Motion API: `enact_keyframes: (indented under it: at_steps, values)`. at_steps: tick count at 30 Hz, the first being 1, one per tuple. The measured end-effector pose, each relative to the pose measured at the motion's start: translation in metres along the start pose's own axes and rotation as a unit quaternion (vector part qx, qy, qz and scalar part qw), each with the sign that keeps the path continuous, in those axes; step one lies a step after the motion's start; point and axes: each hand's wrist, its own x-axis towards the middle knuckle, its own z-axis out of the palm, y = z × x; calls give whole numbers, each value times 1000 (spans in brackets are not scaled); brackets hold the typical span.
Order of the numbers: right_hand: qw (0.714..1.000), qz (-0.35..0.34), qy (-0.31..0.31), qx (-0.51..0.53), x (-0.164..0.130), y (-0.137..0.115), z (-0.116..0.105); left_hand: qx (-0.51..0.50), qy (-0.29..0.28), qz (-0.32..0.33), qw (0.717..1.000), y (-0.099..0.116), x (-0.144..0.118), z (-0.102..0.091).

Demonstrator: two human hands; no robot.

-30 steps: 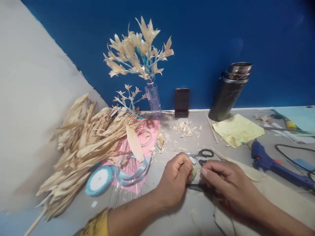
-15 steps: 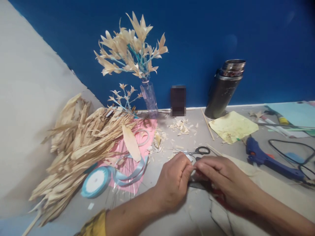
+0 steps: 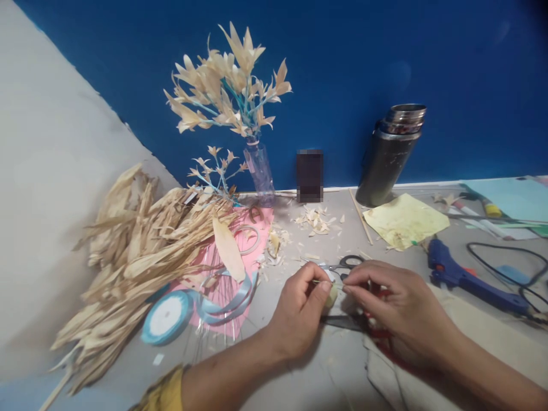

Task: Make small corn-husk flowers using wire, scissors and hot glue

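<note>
My left hand [image 3: 299, 311] is closed in a pinch near the table's middle. A thin pale strand [image 3: 338, 286] runs from its thumb and forefinger across to my right hand [image 3: 396, 302], whose fingertips pinch the other end. Just below the left thumb shows a small yellowish-green piece [image 3: 331, 297], partly hidden by the hand. Black-handled scissors [image 3: 353, 261] lie just behind the fingers. Beneath my right hand rests a pair of red-handled scissors [image 3: 342, 323], its dark blades pointing left and its handles partly covered.
To the left lie dried corn husks [image 3: 158, 245] and a blue ribbon roll [image 3: 168, 317] beside pink paper [image 3: 262, 231]. A plastic bottle [image 3: 259, 171] holds husk flowers [image 3: 231, 80]. A flask [image 3: 387, 160] stands behind yellow paper [image 3: 405, 222]; a blue glue gun [image 3: 475, 285] lies right.
My hands have drawn slightly apart, the right one turning and opening up a little. The thin strand and the yellowish-green piece now show between them.
</note>
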Motion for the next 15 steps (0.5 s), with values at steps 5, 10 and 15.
enact_keyframes:
  at_steps: [5,10,15]
  values:
    - [999,-25,-32,-24,0,3,2,27,9,11,1000,0,0,1]
    - [999,-43,-11,-28,2,-1,-1,-6,20,3,1000,1,1,-2]
    - [998,-50,-22,-33,2,-4,-1,35,28,2,999,-1,-1,-2]
